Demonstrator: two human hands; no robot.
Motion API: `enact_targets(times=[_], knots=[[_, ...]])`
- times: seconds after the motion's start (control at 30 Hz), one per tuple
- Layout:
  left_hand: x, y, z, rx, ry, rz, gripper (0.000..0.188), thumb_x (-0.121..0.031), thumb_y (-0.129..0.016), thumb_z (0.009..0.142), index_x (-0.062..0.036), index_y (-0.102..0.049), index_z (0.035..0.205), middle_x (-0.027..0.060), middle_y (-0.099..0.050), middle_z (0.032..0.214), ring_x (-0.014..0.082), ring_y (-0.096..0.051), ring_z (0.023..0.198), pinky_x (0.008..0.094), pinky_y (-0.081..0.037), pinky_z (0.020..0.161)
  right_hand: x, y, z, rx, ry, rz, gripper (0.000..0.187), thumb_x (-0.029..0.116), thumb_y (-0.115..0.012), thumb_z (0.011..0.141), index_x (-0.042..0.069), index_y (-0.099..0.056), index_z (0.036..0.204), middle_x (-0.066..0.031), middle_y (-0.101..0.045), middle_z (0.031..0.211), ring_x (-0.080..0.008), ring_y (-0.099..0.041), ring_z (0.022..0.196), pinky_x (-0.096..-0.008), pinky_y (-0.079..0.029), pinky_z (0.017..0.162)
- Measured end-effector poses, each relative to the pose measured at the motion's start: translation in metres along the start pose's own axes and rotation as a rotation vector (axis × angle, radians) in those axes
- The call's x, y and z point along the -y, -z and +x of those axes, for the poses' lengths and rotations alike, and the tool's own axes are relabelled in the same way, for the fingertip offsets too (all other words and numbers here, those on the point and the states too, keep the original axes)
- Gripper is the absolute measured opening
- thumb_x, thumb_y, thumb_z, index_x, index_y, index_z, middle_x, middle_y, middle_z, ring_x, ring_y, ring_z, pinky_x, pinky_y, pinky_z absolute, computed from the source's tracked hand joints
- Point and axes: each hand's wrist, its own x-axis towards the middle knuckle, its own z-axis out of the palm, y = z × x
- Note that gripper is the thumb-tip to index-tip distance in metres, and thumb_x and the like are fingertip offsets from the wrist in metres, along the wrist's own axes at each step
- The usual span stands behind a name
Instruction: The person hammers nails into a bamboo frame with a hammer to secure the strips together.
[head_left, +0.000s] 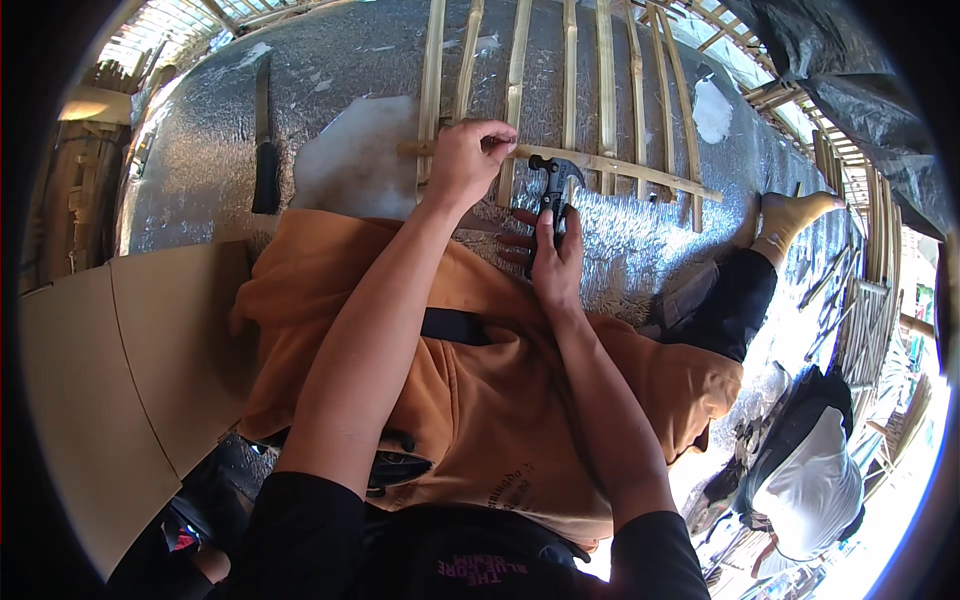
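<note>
My right hand point(558, 262) is wrapped around the handle of a black claw hammer point(556, 180), its head pointing away from me. Beside it on the left, my left hand point(470, 160) is closed in a pinch over a wooden crosspiece point(620, 168). Whatever sits between those fingertips, if anything, is too small to make out. Several long wooden slats point(606, 90) run away from me, crossed by that piece near their close ends. The hammer head is right by the crosspiece, just to the right of my left fingertips.
Silvery foil sheeting point(370, 75) covers the floor under the slats. A long blade with a dark handle point(267, 175) lies at the left. Orange-brown cloth point(480, 400) covers my lap. Cardboard point(130, 370) stands on the left; a bare foot point(795, 215) rests at the right.
</note>
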Motion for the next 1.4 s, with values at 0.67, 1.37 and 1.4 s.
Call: enact_targets(times=[0.67, 1.37, 1.4], knots=[[0.007, -0.001, 0.001, -0.030, -0.106, 0.092, 0.014, -0.005, -0.084, 0.074, -0.0039, -0.076, 0.084, 0.0071, -0.074, 0.093, 0.0218, -0.070, 0.091, 0.0328, -0.055, 0.085, 0.004, -0.002, -0.001, -0.030, -0.022, 0.049, 0.029, 0.024, -0.047, 0.108, 0.001, -0.041, 0.123, -0.0179, -0.068, 0.107, -0.0246, -0.074, 0.076, -0.0352, -0.063, 0.060], [0.014, -0.002, 0.001, -0.032, -0.032, 0.032, 0.015, -0.006, -0.085, 0.071, -0.0024, -0.075, 0.082, 0.0095, -0.072, 0.089, 0.0250, -0.068, 0.089, 0.0355, -0.054, 0.085, 0.086, 0.002, 0.005, -0.024, 0.457, -0.834, 0.029, 0.016, -0.055, 0.102, 0.001, -0.046, 0.125, -0.0275, -0.064, 0.075, -0.0482, -0.066, 0.068, -0.0529, -0.050, 0.051], [0.013, -0.003, 0.001, -0.038, -0.015, 0.007, 0.015, -0.006, -0.085, 0.070, -0.0025, -0.075, 0.081, 0.0107, -0.072, 0.087, 0.0277, -0.067, 0.088, 0.0382, -0.054, 0.084, 0.089, 0.002, 0.008, -0.021, 0.527, -0.913, 0.029, 0.016, -0.055, 0.102, 0.001, -0.045, 0.125, -0.0283, -0.065, 0.076, -0.0488, -0.066, 0.068, -0.0545, -0.050, 0.051]])
